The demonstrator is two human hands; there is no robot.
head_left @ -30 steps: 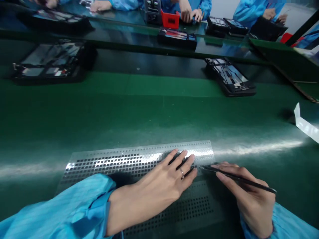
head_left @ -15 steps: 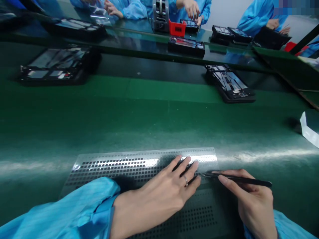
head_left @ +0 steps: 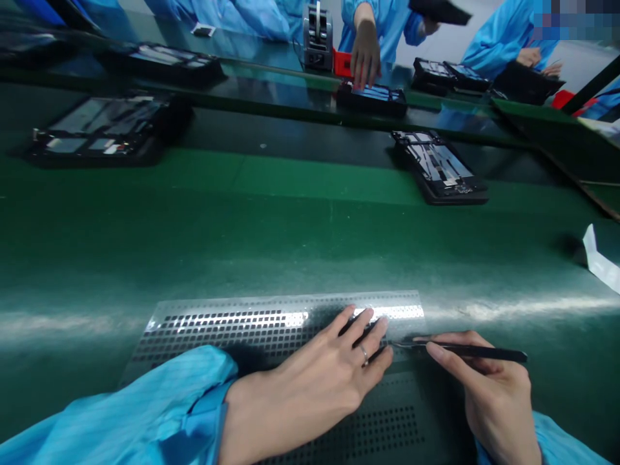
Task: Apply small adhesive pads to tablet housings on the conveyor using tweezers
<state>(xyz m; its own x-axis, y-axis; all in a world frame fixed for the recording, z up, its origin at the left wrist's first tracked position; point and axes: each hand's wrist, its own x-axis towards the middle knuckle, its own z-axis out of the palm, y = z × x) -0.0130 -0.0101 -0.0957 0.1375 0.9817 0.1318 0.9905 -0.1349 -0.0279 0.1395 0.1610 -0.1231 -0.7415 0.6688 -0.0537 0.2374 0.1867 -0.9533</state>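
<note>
A clear sheet [head_left: 223,336] with rows of small dark square pads lies on the green mat. Flat on its right half rests my left hand [head_left: 334,368], fingers spread, with a ring on one finger. Black tweezers [head_left: 484,352] are pinched in my right hand [head_left: 498,387], just to the right. Their tips meet the sheet's area beside my left fingertips; whether they grip a pad is too small to tell. A second sheet with dark squares [head_left: 382,426] shows below, partly covered by my left hand.
Opened devices in black trays sit beyond: one tray [head_left: 101,132] at left, another [head_left: 438,168] at right. A white folded paper [head_left: 600,261] lies at the right edge. Across the bench, co-workers in blue work near a tape dispenser [head_left: 318,39]; one co-worker's hand [head_left: 367,58] reaches over a tray [head_left: 372,98].
Across the bench, a co-worker's hand has come forward over the tray beside the red box, while that person's other hand lifts a dark object. My hands have hardly moved.
</note>
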